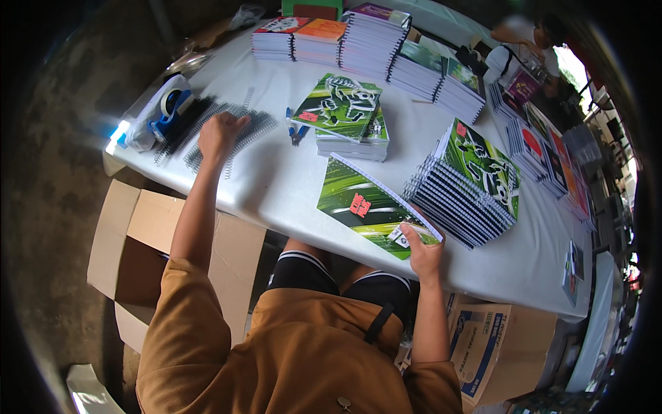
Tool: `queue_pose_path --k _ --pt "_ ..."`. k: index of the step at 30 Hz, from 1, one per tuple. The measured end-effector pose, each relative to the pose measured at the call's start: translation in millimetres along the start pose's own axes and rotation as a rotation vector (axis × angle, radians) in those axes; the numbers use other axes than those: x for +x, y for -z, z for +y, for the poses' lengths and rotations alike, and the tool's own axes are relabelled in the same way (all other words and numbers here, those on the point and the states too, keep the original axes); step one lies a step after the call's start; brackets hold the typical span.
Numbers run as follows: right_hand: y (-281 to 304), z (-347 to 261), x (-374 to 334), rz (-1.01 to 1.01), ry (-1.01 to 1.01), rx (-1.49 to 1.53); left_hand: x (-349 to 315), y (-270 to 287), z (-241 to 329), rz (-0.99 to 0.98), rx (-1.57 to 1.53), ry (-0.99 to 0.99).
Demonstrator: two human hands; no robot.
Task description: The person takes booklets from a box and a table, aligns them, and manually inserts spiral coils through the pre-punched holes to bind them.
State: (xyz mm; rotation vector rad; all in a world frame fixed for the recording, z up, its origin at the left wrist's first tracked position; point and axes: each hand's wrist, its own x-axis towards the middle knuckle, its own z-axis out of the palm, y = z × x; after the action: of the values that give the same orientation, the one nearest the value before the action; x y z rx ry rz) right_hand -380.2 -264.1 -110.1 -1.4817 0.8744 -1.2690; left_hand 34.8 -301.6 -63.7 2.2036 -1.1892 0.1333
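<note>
White-covered table (265, 196), stacked notebooks (467, 185), dark spiral coils (256, 129), blue-handled tool (298, 134)

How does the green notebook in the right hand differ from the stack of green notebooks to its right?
The held notebook is single, gripped by the right hand; the stack has many notebooks and rests on the table. The stack's top cover shows a large black-and-white figure; the held notebook's visible cover shows mainly green streaks. Both covers are green with a red patch.
</note>
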Motion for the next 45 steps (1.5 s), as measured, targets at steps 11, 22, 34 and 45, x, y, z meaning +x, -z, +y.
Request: queue_pose_path --k 11,22,34,45 --pt "2 1 -3 0.003 0.054 -0.045 -90 10 82 -0.766 -0.754 -0.376" --pt "8 -3 -2 -0.08 0.07 -0.062 -90 15 90 -0.741 -0.877 -0.245" --pt "8 -7 -4 -0.166 0.062 -0.051 -58 54 102 -0.821 -0.164 -1.031" --pt "1 -14 -15 -0.138 0.379 -0.308 -82 77 138 -0.545 0.206 -1.113"
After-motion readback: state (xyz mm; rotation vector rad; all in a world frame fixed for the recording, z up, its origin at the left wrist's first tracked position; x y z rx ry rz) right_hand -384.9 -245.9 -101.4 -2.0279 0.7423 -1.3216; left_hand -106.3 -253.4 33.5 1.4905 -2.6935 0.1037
